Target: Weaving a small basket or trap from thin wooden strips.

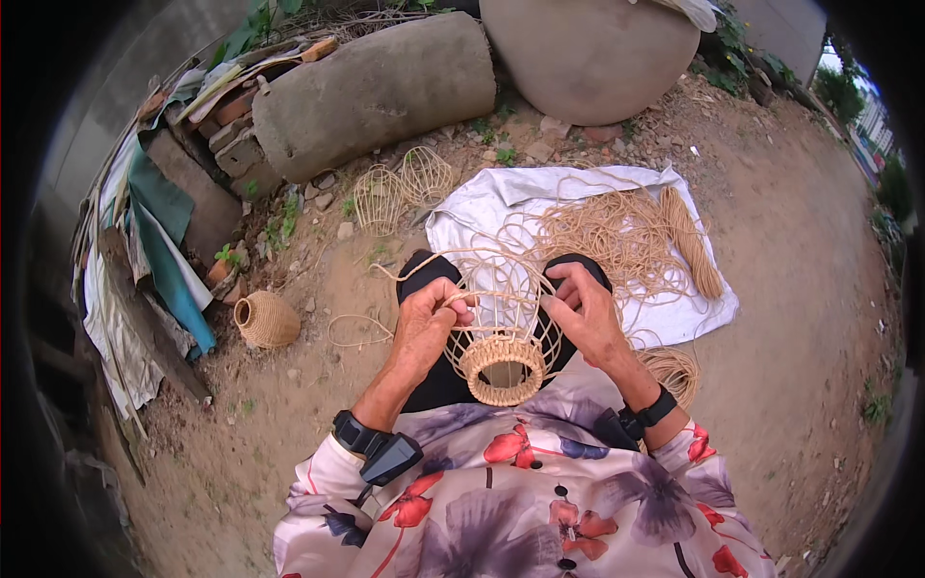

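Observation:
An open frame basket [502,390] of pale strips, with a braided ring at its near end, rests between my dark-clad knees. My left hand [429,323] pinches tan cord at the frame's upper left, and loose cord [393,274] loops across the top. Along the frame's right side is my right hand [581,318], fingers curved but apart at the strips. Beyond my knees a white sheet [464,207] holds a tangled pile of tan cord [607,241] and a long skein [689,241]. Another coil [670,376] lies by my right forearm.
A finished woven vessel [275,318] lies on the dirt at left; two bare frames [379,202] sit ahead. Behind them are a concrete cylinder [376,91], a large grey rounded object [588,53] and rubble. Tarps and boards [166,197] line the left.

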`<state>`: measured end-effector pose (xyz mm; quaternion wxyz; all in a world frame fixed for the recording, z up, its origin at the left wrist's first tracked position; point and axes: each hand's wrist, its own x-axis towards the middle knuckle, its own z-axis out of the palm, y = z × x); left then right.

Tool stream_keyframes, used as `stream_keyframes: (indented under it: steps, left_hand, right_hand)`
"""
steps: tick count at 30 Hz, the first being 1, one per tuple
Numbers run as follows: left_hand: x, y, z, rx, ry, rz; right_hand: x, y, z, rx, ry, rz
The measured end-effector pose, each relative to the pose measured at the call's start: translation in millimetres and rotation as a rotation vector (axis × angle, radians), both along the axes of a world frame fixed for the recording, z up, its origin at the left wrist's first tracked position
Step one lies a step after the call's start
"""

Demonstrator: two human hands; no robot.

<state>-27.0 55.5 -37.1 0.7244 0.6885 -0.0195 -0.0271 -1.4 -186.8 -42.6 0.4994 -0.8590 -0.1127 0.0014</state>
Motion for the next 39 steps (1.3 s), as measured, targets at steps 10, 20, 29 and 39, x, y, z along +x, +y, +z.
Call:
stream_keyframes:
  steps: [10, 20, 29, 39]
  left_hand:
    - [1.6, -19.1, -11.9, 1.042, -0.683, 0.314]
    - [15.0, 36.1, -14.5, 0.713, 0.046, 0.297]
    - [22.7, -27.1, 32.1, 1.198, -0.695, -0.217]
    - [21.4, -26.0, 8.1, 0.926, -0.632, -0.005]
  right_hand:
    - [2.0, 23.3, -12.7, -0.235, -0.076, -0.05]
    - [-0.4, 17.5, -13.0, -0.275, -0.183, -0.081]
    - [5.6, 0.9, -7.3, -0.12, -0.041, 0.105]
    - [14.1, -27.9, -36.3, 0.215, -0.023, -0.02]
